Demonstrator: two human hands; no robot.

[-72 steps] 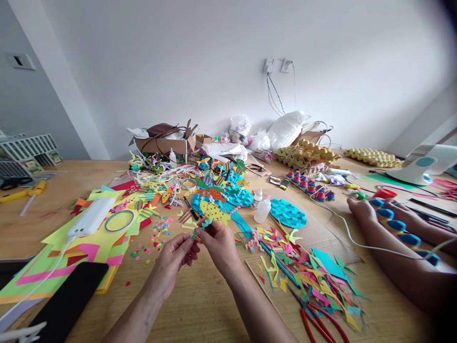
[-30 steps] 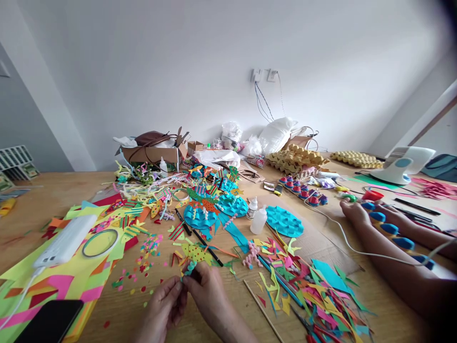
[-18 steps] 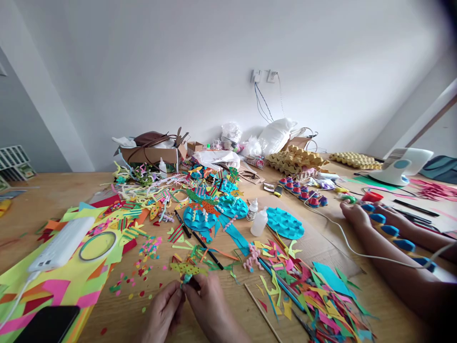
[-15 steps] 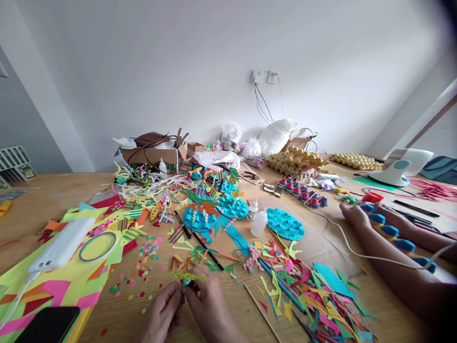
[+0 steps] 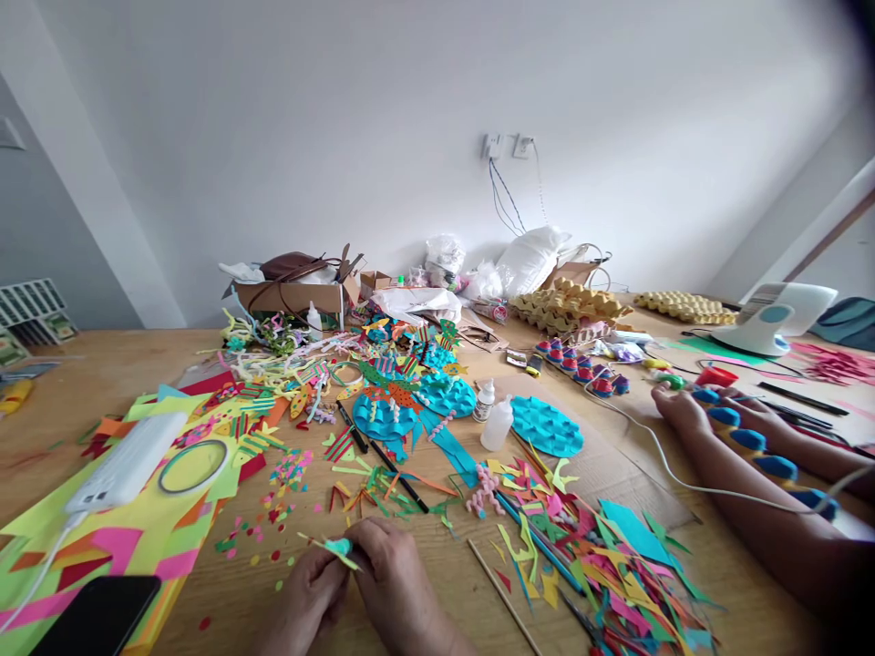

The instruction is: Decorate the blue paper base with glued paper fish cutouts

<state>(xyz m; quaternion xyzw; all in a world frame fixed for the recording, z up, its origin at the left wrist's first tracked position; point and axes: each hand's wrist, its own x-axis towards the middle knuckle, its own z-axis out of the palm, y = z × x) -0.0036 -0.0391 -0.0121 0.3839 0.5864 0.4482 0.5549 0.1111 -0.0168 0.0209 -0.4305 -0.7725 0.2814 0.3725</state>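
Note:
At the near edge of the table my left hand (image 5: 304, 583) and my right hand (image 5: 391, 569) meet, fingers closed around a small yellow-green paper cutout (image 5: 348, 558). A bit of light blue material (image 5: 337, 546) shows on the cutout between the fingers. The thumbs and most fingertips are hidden behind the knuckles. Small coloured paper dots (image 5: 275, 555) lie just left of my hands. Narrow paper strips (image 5: 345, 492) and a black pen (image 5: 400, 478) lie beyond them. To the right rests a thin wooden stick (image 5: 502, 594).
Paper scraps (image 5: 615, 583) heap at right. A glue bottle (image 5: 497, 426) stands by a blue textured oval (image 5: 547, 425). At left, a white power strip (image 5: 127, 465) and a phone (image 5: 99, 617) rest on coloured paper. A co-worker's arms (image 5: 731, 483) hold a painted egg-carton strip (image 5: 748, 444).
The yellow-green cutout has turned from lying nearly flat to a tilted edge-on position, showing more of the light blue bit. My hands have rolled slightly and stay together.

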